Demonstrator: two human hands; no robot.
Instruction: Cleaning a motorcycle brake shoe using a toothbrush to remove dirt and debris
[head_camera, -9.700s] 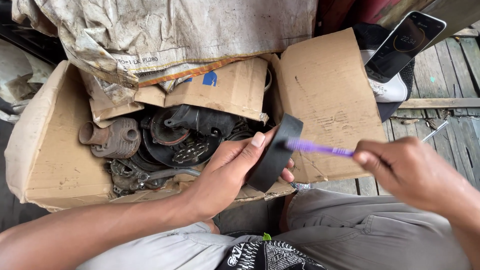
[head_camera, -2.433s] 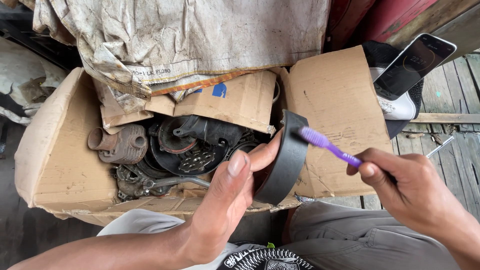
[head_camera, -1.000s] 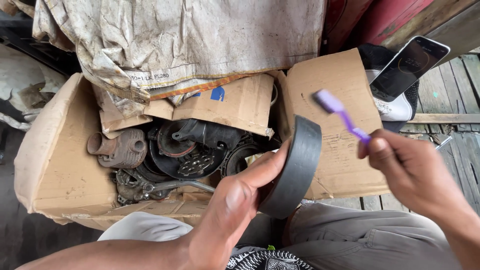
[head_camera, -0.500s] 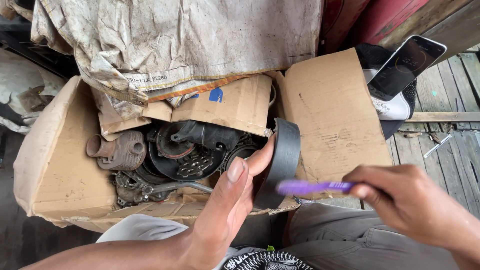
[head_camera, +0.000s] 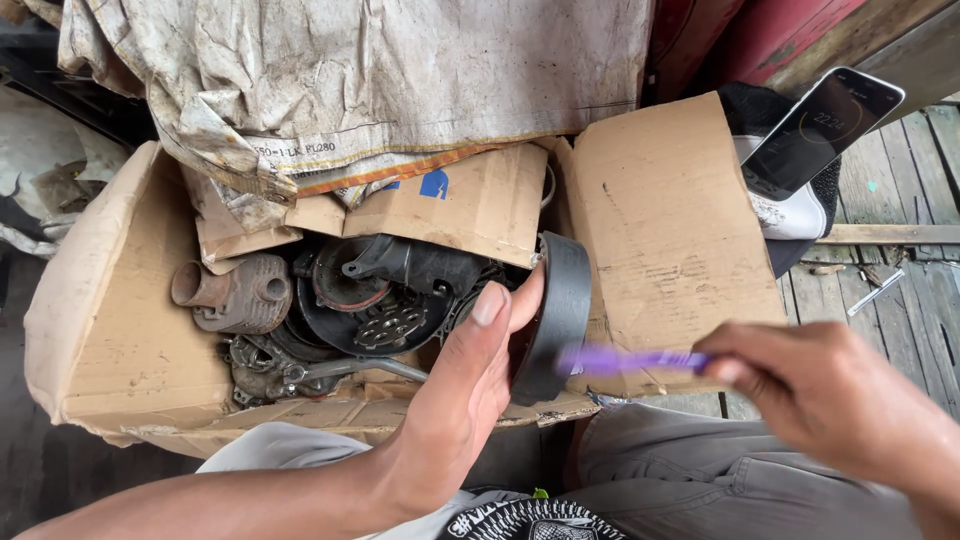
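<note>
Head camera looks down at a cardboard box (head_camera: 120, 330) full of dirty metal engine parts (head_camera: 350, 300). Left hand (head_camera: 465, 400) wraps around a black curved part (head_camera: 555, 310) held on edge over the box's right side. Right hand (head_camera: 830, 395) pinches a purple toothbrush (head_camera: 625, 360), its blurry head touching the black part. A phone (head_camera: 820, 125) leans past the box's right flap.
</note>
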